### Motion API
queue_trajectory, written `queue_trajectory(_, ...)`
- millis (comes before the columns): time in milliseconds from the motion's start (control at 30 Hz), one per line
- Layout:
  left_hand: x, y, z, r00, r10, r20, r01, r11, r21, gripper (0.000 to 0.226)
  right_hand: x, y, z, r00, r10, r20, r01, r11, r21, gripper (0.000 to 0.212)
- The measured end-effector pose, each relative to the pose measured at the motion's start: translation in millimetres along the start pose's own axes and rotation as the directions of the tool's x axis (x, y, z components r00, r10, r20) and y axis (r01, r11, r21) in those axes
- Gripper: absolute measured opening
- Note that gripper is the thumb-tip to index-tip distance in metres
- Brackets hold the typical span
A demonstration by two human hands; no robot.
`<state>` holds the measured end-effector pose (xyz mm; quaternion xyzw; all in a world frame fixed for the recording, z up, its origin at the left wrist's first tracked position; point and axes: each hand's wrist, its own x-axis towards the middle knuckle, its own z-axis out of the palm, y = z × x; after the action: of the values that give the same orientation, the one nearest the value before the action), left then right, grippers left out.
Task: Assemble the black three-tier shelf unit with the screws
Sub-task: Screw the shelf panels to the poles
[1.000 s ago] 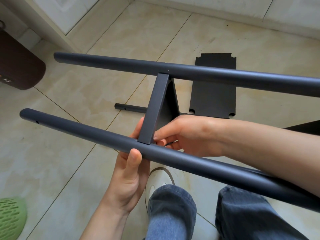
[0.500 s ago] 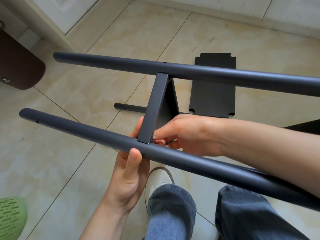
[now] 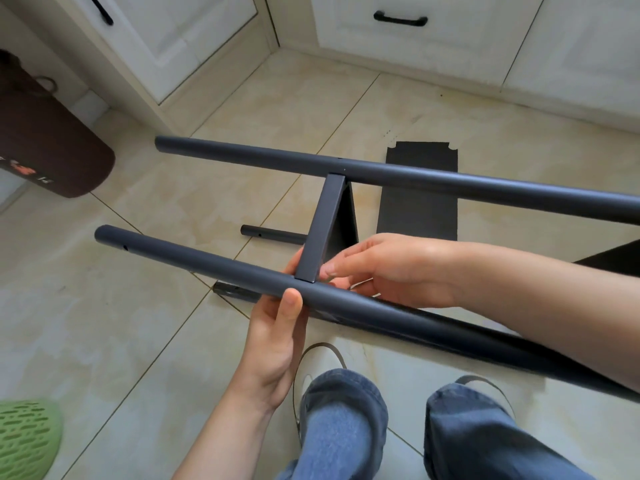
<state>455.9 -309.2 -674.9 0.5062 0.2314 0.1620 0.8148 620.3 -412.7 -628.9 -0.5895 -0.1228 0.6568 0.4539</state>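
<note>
View has tilted up, revealing white cabinets beyond beige floor tiles. Left hand grips near tube; right hand pinches at the shelf joint, object unclear. No legible writing.

Dark grey poles; black panel; beige marbled tiles; green perforated basket; blue jeans.
</note>
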Motion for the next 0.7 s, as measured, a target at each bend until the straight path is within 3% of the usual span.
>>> queue_trajectory(133,-4,2,2,0.999,-0.016,-0.047,0.014,0.999,-0.041,0.077,-22,-9,-8,1.0,0.008,-0.021,-0.009,1.0,-0.004,0.023)
queue_trajectory(400,-12,6,4,0.983,-0.096,-0.157,0.073,0.987,-0.146,0.023,-59,-39,-18,0.941,-0.196,-0.275,0.126,0.96,-0.252,0.016)
queue_trajectory(533,-13,11,8,0.976,-0.137,-0.171,0.106,0.978,-0.182,0.02,-59,-55,-14,0.818,-0.423,-0.39,0.176,0.829,-0.531,0.016)
queue_trajectory(700,-13,16,13,0.96,-0.182,-0.211,0.135,0.967,-0.215,0.023,-50,-65,-22,0.662,-0.661,-0.354,0.071,0.526,-0.848,0.019)
